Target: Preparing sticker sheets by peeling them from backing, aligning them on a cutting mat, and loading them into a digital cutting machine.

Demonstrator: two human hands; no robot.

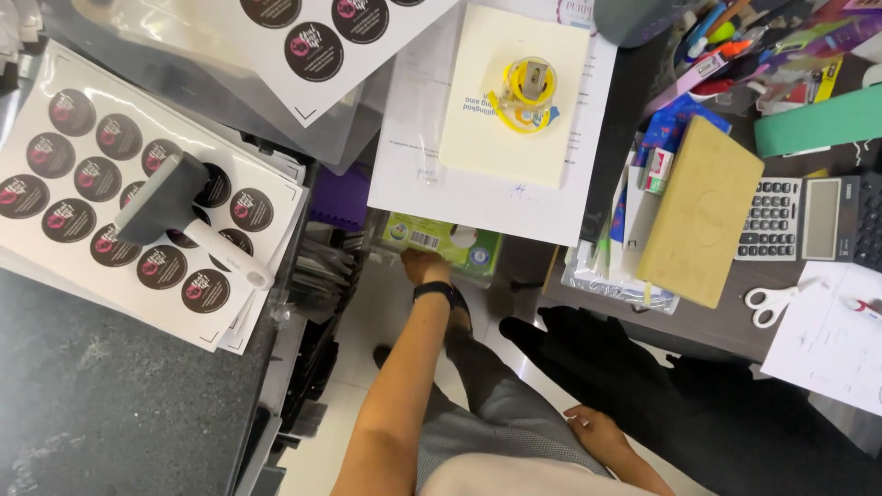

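Left hand [424, 266] stretched down, touching green packet [443, 241] | right hand [595, 430] loosely open, empty

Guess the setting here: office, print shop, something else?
Probably a small print or sticker workshop with office desks. Sheets of round dark stickers lie under a grey hand tool, and a calculator, scissors and a pen pot crowd the desk. The left hand reaches toward a green packet.

My left hand [424, 266] reaches down to a packet [441, 243] under the edge of the papers [413, 138]. Tape dispenser [525, 92] sits on a pad [510, 101] atop those papers. Sticker sheets [119, 193] lie far left, roller [184, 216] on them. Notebook [700, 211], calculator [795, 219], scissors [772, 301] to the right. My right hand [597, 430] rests near, on my lap.
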